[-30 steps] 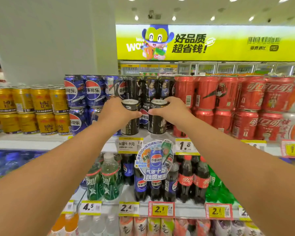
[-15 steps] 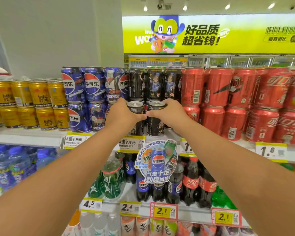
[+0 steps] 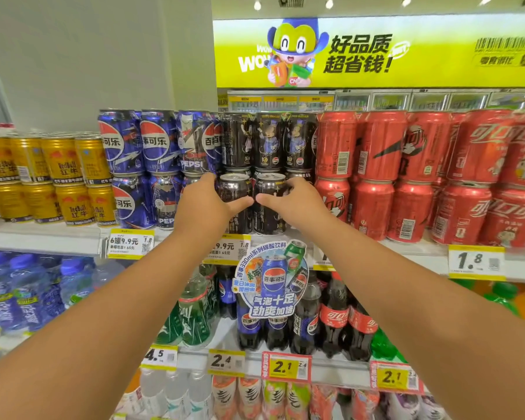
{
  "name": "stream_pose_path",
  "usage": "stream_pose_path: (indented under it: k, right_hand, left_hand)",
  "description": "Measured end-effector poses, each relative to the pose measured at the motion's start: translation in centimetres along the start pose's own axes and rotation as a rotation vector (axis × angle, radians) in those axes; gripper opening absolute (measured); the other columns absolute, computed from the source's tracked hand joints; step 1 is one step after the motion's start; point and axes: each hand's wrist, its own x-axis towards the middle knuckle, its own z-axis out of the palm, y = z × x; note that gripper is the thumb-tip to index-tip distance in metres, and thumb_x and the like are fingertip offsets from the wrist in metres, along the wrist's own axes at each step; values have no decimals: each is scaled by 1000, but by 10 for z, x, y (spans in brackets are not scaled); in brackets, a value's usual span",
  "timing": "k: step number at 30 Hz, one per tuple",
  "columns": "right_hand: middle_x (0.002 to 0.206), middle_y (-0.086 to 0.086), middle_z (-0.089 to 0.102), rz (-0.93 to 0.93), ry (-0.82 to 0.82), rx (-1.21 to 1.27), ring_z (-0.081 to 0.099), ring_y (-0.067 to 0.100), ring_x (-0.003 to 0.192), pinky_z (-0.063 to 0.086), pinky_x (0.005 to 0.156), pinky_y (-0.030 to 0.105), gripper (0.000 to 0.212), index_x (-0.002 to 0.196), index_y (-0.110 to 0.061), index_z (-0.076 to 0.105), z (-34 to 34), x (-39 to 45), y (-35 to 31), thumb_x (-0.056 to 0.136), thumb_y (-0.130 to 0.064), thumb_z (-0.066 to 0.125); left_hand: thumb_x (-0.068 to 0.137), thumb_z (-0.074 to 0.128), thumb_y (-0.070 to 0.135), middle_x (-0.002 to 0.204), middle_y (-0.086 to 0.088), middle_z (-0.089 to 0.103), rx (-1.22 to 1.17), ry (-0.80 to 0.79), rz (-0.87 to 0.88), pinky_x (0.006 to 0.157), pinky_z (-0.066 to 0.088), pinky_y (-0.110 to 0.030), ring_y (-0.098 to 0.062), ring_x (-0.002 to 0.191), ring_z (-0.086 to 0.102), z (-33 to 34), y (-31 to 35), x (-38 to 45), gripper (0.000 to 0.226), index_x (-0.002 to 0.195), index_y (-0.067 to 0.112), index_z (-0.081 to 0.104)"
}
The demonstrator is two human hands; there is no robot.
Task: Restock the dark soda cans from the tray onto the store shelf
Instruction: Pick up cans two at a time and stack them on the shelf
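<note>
Two dark cans, side by side at the shelf [image 3: 43, 234] front edge, in the gap under the stacked dark row [image 3: 269, 140]. Left hand [image 3: 203, 207] grasps the left can [image 3: 234, 189], right hand [image 3: 297, 204] grasps the right can [image 3: 269, 189]; thumbs nearly meet in front. Tray not in view.

Risks, biggest first:
- Pushing in too hard could knock the stacked row behind, or the blue cans [image 3: 164, 195] and red cans [image 3: 373, 207] just beside.
- Letting go too near the lip: a can tips off.
- Rims clip the upper tier.
</note>
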Motion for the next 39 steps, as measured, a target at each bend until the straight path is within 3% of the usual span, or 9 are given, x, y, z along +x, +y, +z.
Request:
stream_pose_path:
  k: [3,9,15,25,29,31,34,36,39]
  right_hand:
    - [103,-6,61,15,5,-38,61,13,92,43,71,25,55,121,-12,57,3,-6,6,81,-42,79]
    - [101,-1,65,10,5,-149,62,17,89,46,71,30,47,111,-15,59,9,-6,14,80,-45,77]
    - [102,0,67,9,24,-171,64,19,91,52,78,34,49,113,-14,60,17,-1,17,80,-46,77]
    - [98,1,67,-10,11,-214,64,21,92,52,78,35,44,108,-12,60,20,-7,12,85,-47,73]
    - [119,5,61,-92,-3,-351,57,23,108,39,80,29,49,126,-10,53,4,-38,2,95,-48,59]
    - [128,7,58,-228,13,-419,54,26,120,40,87,30,47,129,-12,52,-4,-59,1,97,-47,54]
    - [159,6,32,-394,-90,-498,24,21,148,25,117,35,62,151,-13,35,-3,-93,4,101,-48,47]
    - [166,0,14,-496,-183,-518,4,14,153,13,123,34,68,157,-15,23,5,-115,8,102,-49,44]
    - [167,-5,4,-621,-281,-518,-7,8,153,13,123,34,70,159,-18,18,18,-148,16,102,-50,43]
  left_hand:
    - [71,74,69,108,-14,69,14,-27,-44,70,52,-41,-31,94,66,-2,-6,-5,79,120,10,57]
    - [76,74,64,116,-8,70,-8,-46,-24,80,58,-45,-27,95,66,6,-17,-13,81,131,8,57]
    - [76,71,67,84,-4,66,68,-7,-2,68,57,-44,-25,75,62,13,-18,-11,66,110,11,61]
    - [79,66,69,76,-5,63,230,7,24,58,53,-39,-27,72,62,17,-25,-3,62,100,11,58]
    - [85,57,70,93,-5,67,232,-9,120,68,58,-45,-26,81,63,13,-38,-19,63,110,13,61]
    - [89,53,69,117,-9,67,307,-49,161,81,57,-46,-30,102,64,7,-46,-33,68,129,14,58]
    - [91,51,67,150,-11,48,379,-122,226,106,43,-47,-30,137,44,-6,-56,-54,78,150,17,42]
    - [91,50,66,160,-9,36,367,-148,255,116,31,-45,-27,148,29,-15,-64,-68,79,154,21,37]
    - [91,42,72,163,-12,29,369,-121,355,121,27,-49,-30,151,23,-22,-89,-89,81,153,20,40]
